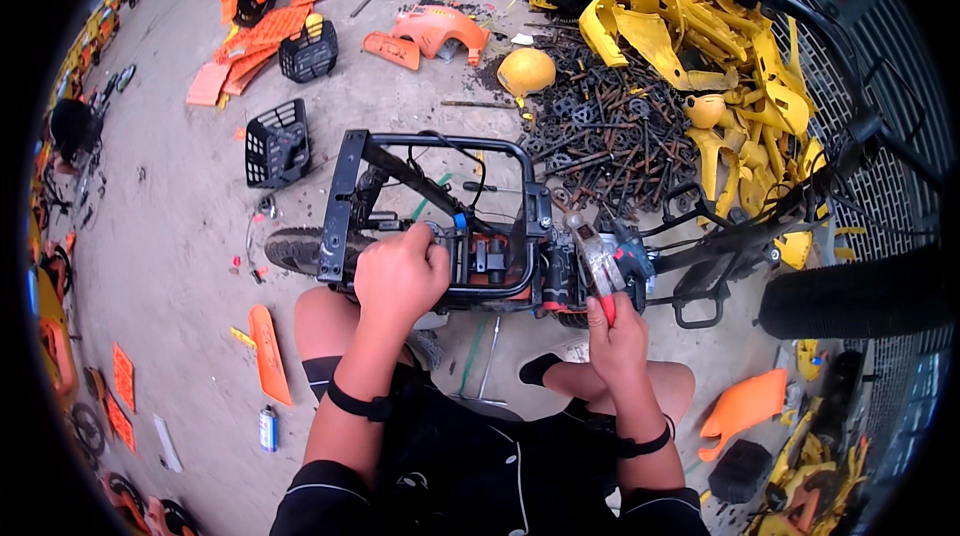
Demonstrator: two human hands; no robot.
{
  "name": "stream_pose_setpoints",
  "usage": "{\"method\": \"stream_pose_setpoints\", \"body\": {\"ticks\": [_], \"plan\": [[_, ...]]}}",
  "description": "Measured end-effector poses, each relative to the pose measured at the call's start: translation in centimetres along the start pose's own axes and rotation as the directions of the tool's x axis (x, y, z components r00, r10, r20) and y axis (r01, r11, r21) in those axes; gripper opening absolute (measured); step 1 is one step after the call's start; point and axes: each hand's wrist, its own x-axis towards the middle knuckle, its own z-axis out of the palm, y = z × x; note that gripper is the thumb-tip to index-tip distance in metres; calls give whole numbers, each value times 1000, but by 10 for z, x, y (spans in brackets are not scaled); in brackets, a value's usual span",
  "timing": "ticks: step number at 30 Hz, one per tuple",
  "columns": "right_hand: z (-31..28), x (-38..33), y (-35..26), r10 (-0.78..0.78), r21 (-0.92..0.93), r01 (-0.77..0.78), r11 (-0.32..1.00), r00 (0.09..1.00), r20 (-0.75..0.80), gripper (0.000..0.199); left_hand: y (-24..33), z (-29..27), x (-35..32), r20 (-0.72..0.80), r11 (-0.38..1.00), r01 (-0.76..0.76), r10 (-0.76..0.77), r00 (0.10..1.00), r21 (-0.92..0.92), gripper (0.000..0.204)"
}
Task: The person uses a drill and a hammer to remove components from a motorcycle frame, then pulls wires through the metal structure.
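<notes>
The frame [342, 208] is smooth black metal — the red-handled tool [598, 264] bare metal, the floor [185, 266] matt concrete.

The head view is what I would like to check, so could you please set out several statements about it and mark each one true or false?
1. The right hand has red-handled pliers in its grip. True.
2. The blue-and-white can is in the left hand. False: it is on the floor, and that hand is curled into a fist at the black tubular frame.
3. A yellow dome-shaped cover lies beside the heap of dark metal parts. True.
4. The large pile of yellow plastic panels is at the picture's lower left. False: it is at the upper right.
5. A black lattice basket lies farther left than the frame's left end. True.
</notes>
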Motion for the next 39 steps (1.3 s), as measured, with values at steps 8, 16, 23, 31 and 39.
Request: {"method": "stream_pose_setpoints", "body": {"ticks": [8, 16, 23, 31, 39], "plan": [[16, 16, 28, 3, -514, -9, 858, 1000, -12, 26, -4, 1, 0, -21, 999, -11, 10, 1000, -42, 15], [3, -19, 0, -182, -316, 137, 939, 976, -117, 20, -11, 1, 4, -50, 991, -27, 21, 999, -129, 15], [25, 3, 15, 199, -175, -229, 958, 965, -171, 25, -16, 1, 5, -36, 988, -67, 63, 997, -140, 17], [24, -27, 0, -327, -211, 284, 935, 922, -210, 19, -21, 6, 3, -57, 977, -54, 44, 997, -206, 15], [31, -13, 22, 100, -322, -152, 934, 980, -171, 26, -25, 8, 2, -39, 974, -47, 40, 998, -219, 17]]}}
